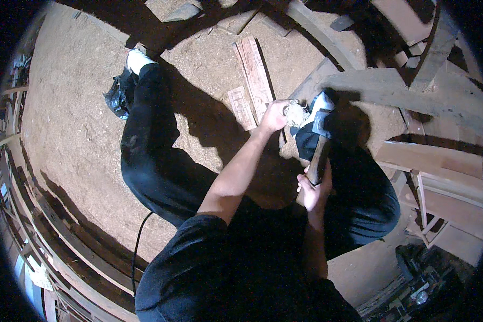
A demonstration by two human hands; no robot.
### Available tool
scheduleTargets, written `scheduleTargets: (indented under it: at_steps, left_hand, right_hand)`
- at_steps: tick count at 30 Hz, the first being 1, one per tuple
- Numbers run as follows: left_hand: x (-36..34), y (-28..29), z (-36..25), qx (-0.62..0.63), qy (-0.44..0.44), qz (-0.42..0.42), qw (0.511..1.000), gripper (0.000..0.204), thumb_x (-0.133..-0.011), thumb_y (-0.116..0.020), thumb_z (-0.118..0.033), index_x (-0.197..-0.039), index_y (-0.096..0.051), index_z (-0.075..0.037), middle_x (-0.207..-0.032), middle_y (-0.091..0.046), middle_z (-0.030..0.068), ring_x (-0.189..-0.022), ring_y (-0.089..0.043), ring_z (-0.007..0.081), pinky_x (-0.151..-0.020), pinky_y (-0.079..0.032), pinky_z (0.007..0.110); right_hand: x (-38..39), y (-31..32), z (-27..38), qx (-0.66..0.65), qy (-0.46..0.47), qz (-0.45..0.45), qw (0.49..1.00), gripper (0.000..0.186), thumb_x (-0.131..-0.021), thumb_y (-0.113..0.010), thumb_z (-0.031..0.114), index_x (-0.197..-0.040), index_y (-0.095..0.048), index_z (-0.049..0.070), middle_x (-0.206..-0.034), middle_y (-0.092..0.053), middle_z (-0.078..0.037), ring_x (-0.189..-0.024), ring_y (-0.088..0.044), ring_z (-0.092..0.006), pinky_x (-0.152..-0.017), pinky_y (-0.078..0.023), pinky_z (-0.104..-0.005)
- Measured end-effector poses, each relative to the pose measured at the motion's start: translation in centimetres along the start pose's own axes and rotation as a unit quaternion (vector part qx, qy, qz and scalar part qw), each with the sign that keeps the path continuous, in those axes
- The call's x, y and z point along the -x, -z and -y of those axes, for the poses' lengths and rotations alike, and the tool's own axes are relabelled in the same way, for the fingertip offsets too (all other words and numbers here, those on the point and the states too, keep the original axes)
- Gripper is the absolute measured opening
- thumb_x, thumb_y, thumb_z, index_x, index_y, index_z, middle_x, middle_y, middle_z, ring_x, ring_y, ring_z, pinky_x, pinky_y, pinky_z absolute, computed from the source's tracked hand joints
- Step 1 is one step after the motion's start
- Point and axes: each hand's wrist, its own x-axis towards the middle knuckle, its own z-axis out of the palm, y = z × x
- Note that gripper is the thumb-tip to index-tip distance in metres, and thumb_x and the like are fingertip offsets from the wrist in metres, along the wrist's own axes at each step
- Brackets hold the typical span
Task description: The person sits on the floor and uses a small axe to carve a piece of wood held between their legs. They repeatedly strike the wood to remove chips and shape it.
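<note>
Black shirt [198,268]; right hand [315,195] grips tool [320,155], left hand [275,116] at pale lump [295,114].

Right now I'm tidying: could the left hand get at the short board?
Probably yes: the short board lies near the left hand with nothing visible on top, though that hand's grip seems taken by a pale shaggy bundle.

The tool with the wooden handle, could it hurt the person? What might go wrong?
Maybe, in two ways. The brown wooden-handled tool with the grey metal head is in the right hand; its head looks close to the white footwear, so a slip might hit the foot. The bare left hand is by the pale, frayed round piece, near that head, so its fingers could get knocked.
</note>
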Motion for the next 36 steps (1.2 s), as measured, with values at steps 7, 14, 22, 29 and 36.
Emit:
scheduleTargets:
  at_steps: [7, 14, 22, 29, 36]
  left_hand:
    - [0.1, 0.2, -2.1, -0.074, 0.027, 0.024, 0.997, 0.022, -0.066, -0.069, -0.016, -0.079, -0.059, -0.001, -0.072, -0.059, 0.0187, -0.07, -0.06, 0.0356, -0.063, -0.047, 0.04]
    - [0.4, 0.5, -1.2, -0.082, -0.018, 0.027, 0.996, 0.021, -0.066, -0.073, -0.016, -0.077, -0.061, -0.003, -0.073, -0.062, 0.0147, -0.068, -0.061, 0.0298, -0.065, -0.048, 0.038]
    - [0.3, 0.3, -1.9, -0.016, 0.05, 0.036, 0.998, 0.025, -0.064, -0.069, -0.019, -0.077, -0.057, -0.001, -0.074, -0.06, 0.0184, -0.071, -0.059, 0.0377, -0.063, -0.046, 0.041]
    - [-0.2, 0.7, -1.4, -0.147, 0.001, 0.042, 0.988, 0.02, -0.064, -0.068, -0.017, -0.076, -0.059, -0.003, -0.074, -0.059, 0.0178, -0.076, -0.059, 0.0365, -0.07, -0.046, 0.043]
    - [-2.5, 2.6, -1.0, -0.168, -0.059, 0.076, 0.981, 0.024, -0.061, -0.067, -0.021, -0.072, -0.055, -0.004, -0.075, -0.058, 0.0163, -0.08, -0.057, 0.037, -0.073, -0.044, 0.044]
  right_hand:
    - [-2.0, -2.0, 1.1, 0.234, 0.007, -0.045, 0.971, 0.078, -0.071, -0.066, -0.01, -0.141, -0.034, 0.003, -0.113, -0.057, -0.013, -0.088, -0.06, -0.0172, -0.073, -0.051, -0.0276]
    - [-1.9, -2.1, 1.0, 0.141, -0.067, -0.009, 0.988, 0.078, -0.069, -0.061, -0.014, -0.14, -0.036, 0.008, -0.101, -0.057, -0.008, -0.071, -0.057, -0.0123, -0.057, -0.049, -0.0255]
    - [-0.9, -1.1, 0.9, 0.017, -0.034, -0.016, 0.999, 0.074, -0.07, -0.057, -0.014, -0.137, -0.038, 0.011, -0.09, -0.054, -0.005, -0.06, -0.055, -0.0104, -0.048, -0.046, -0.0244]
    - [-0.5, -1.5, 0.3, -0.051, -0.002, 0.069, 0.996, 0.092, -0.07, -0.057, -0.015, -0.149, -0.02, 0.013, -0.09, -0.053, -0.005, -0.056, -0.053, -0.0089, -0.047, -0.047, -0.0238]
    - [-1.1, -1.9, -0.9, -0.152, 0.052, 0.065, 0.985, 0.084, -0.068, -0.059, -0.017, -0.143, -0.028, 0.007, -0.085, -0.052, -0.007, -0.052, -0.053, -0.0115, -0.043, -0.048, -0.0264]
